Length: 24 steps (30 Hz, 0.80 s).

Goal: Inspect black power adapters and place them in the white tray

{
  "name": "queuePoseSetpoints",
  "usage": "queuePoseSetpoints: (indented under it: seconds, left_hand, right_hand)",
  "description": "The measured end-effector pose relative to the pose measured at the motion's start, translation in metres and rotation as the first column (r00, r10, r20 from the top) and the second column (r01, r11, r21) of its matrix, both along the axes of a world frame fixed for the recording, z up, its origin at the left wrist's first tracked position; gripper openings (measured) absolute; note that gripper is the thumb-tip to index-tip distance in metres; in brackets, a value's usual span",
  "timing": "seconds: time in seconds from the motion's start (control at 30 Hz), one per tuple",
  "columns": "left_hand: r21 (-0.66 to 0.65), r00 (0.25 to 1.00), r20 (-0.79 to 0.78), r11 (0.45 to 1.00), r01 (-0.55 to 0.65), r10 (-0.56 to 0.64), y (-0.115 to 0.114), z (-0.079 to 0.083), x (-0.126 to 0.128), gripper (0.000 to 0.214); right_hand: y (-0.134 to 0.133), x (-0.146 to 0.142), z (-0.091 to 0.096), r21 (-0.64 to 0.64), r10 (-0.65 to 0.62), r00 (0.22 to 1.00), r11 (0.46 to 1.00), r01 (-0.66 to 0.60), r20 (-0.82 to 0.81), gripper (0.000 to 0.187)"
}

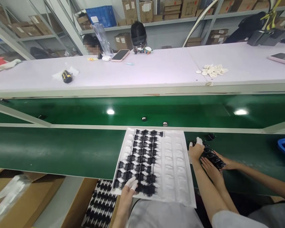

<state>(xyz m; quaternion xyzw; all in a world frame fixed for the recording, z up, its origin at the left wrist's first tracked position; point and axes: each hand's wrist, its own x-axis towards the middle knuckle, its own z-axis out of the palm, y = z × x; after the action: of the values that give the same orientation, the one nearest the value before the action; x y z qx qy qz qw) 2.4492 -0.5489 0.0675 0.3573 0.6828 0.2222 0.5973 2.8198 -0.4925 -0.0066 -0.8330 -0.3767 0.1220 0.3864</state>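
Left hand (127,195) at 7 o'clock of white plastic tray (173,177), fingers loose, ungripped, touching rows of black plug-shaped parts (142,158). Right hand (196,151) at tray's 3 o'clock, over green conveyor belt (61,148), fingers open, empty.

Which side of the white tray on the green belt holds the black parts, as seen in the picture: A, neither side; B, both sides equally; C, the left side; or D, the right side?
C. The black parts stand in rows on the left side of the white tray, while its right side holds none.
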Motion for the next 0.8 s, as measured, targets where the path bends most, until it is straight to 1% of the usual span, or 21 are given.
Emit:
queuePoseSetpoints:
  seconds: [0.07,0.13,0.2,0.27,0.37,0.43,0.5,0.6,0.7,0.77,0.8]
  left_hand:
    - [-0.003,1.000,-0.009,1.000,0.005,-0.005,0.007,-0.002,0.003,0.048]
    - [0.003,1.000,0.004,1.000,0.030,-0.030,0.018,-0.002,0.012,0.049]
    - [0.025,0.998,0.026,0.998,0.059,-0.059,0.032,-0.001,0.025,0.050]
    - [0.065,0.995,0.046,0.995,0.081,-0.084,0.046,0.001,0.040,0.053]
    - [0.136,0.991,0.064,0.985,0.106,-0.115,0.060,0.001,0.059,0.055]
    - [0.171,0.988,0.062,0.977,0.131,-0.144,0.066,-0.001,0.068,0.053]
    - [0.196,0.982,0.044,0.966,0.170,-0.182,0.071,-0.005,0.074,0.049]
    - [0.236,0.965,-0.006,0.937,0.256,-0.262,0.088,-0.012,0.083,0.042]
    - [0.282,0.928,-0.076,0.885,0.370,-0.364,0.121,-0.016,0.101,0.029]
    - [0.319,0.893,-0.140,0.834,0.450,-0.428,0.151,-0.016,0.120,0.023]
    - [0.338,0.873,-0.177,0.805,0.488,-0.455,0.167,-0.016,0.132,0.022]
  right_hand:
    - [0.006,-0.008,-0.005,-0.066,0.131,0.991,0.989,-0.129,0.026,0.032]
    - [0.020,-0.017,-0.009,-0.132,0.274,0.961,0.955,-0.267,0.042,0.032]
    - [0.041,-0.030,-0.013,-0.195,0.408,0.912,0.899,-0.392,0.044,0.034]
    - [0.066,-0.043,-0.017,-0.254,0.517,0.855,0.831,-0.495,0.027,0.034]
    - [0.095,-0.058,-0.022,-0.316,0.608,0.793,0.749,-0.582,-0.018,0.034]
    - [0.103,-0.062,-0.023,-0.329,0.625,0.779,0.726,-0.604,-0.050,0.033]
    - [0.104,-0.062,-0.023,-0.316,0.615,0.784,0.730,-0.606,-0.084,0.032]
    - [0.104,-0.056,-0.021,-0.249,0.569,0.808,0.769,-0.588,-0.152,0.031]
    - [0.101,-0.053,-0.017,-0.129,0.501,0.829,0.831,-0.541,-0.247,0.031]
    - [0.091,-0.058,-0.013,-0.030,0.434,0.842,0.884,-0.467,-0.319,0.029]
    - [0.081,-0.064,-0.010,0.021,0.389,0.849,0.912,-0.409,-0.358,0.029]
